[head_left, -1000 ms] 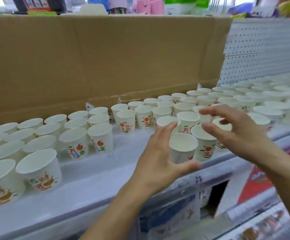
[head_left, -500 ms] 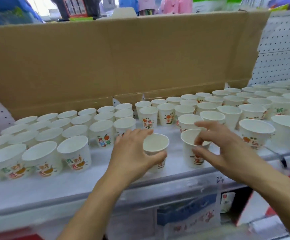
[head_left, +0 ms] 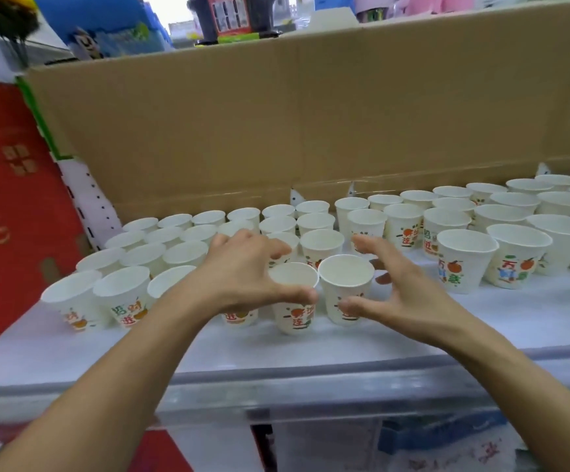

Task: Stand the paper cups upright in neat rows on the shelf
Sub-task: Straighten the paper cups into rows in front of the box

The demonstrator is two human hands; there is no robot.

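Several white paper cups with orange and green print stand upright in rows on the white shelf [head_left: 311, 356]. Two cups stand side by side at the front. My left hand [head_left: 246, 277] wraps the left paper cup [head_left: 294, 311], thumb on its near rim and fingers behind it. My right hand [head_left: 402, 294] cups the right paper cup [head_left: 345, 284], thumb on its front and fingers spread at its far right side. Both cups rest on the shelf, touching each other. More cups [head_left: 460, 260] stand to the right, and a block of cups [head_left: 120, 294] stands to the left.
A tall cardboard sheet [head_left: 277, 124] lines the back of the shelf. A red panel [head_left: 11, 206] closes off the left end. A bare strip of shelf runs along the front edge [head_left: 277, 390]. Packaged goods [head_left: 447, 444] sit on the lower shelf.
Both hands have carried their cups leftward along the shelf, and the cups now stand together beside the left block. My view has swung left, bringing the red panel into sight.
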